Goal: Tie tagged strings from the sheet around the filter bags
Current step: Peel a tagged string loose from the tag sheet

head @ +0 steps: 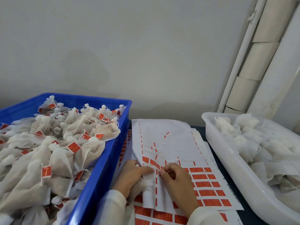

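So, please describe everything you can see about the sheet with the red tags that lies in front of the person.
The sheet is white paper and lies flat between the blue crate and the white tub, on top of similar sheets. Its far part is mostly stripped, with only thin red strips and loose white strings left. Its near part still carries rows of red rectangular tags. The left hand holds a white filter bag on it, and the right hand pinches at a tag or string near its middle.
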Demonstrator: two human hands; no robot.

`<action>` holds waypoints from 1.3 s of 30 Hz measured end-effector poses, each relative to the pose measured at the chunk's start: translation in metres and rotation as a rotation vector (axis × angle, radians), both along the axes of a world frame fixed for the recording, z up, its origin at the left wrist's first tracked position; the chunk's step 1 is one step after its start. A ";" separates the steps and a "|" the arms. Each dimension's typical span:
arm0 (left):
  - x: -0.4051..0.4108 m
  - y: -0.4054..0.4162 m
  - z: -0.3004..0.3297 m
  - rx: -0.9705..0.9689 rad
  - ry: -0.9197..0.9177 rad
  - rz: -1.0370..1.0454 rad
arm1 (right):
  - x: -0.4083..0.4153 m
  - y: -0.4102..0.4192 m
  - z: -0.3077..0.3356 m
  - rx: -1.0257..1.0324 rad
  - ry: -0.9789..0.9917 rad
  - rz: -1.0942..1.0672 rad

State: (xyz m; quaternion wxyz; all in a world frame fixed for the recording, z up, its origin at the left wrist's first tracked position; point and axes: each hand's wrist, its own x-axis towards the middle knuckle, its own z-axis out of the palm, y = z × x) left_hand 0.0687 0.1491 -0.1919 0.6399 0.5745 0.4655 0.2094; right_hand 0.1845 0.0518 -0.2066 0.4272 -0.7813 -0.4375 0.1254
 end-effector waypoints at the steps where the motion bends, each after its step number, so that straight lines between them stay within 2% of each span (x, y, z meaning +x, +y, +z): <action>1: 0.000 0.000 0.000 0.002 0.000 -0.001 | 0.000 0.000 -0.001 0.004 -0.002 0.004; 10: 0.000 -0.001 0.001 -0.004 -0.002 0.000 | -0.002 0.000 -0.001 0.020 -0.026 -0.017; 26: -0.003 -0.003 0.010 -0.016 0.041 0.010 | 0.021 -0.003 -0.003 0.120 0.217 -0.231; 30: -0.002 -0.003 0.011 -0.005 0.048 0.038 | 0.024 -0.004 -0.001 0.205 0.357 -0.261; 32: 0.000 -0.005 0.014 0.099 0.133 0.092 | 0.026 -0.004 0.001 0.235 0.413 -0.255; 35: -0.003 -0.015 0.026 0.385 0.360 0.163 | 0.026 -0.006 0.003 0.265 0.462 -0.244; 37: -0.005 -0.021 0.029 0.589 0.337 0.177 | 0.028 -0.008 0.003 0.294 0.529 -0.223; 39: -0.006 -0.027 0.034 0.626 0.221 0.079 | 0.027 -0.009 0.009 0.298 0.607 -0.189</action>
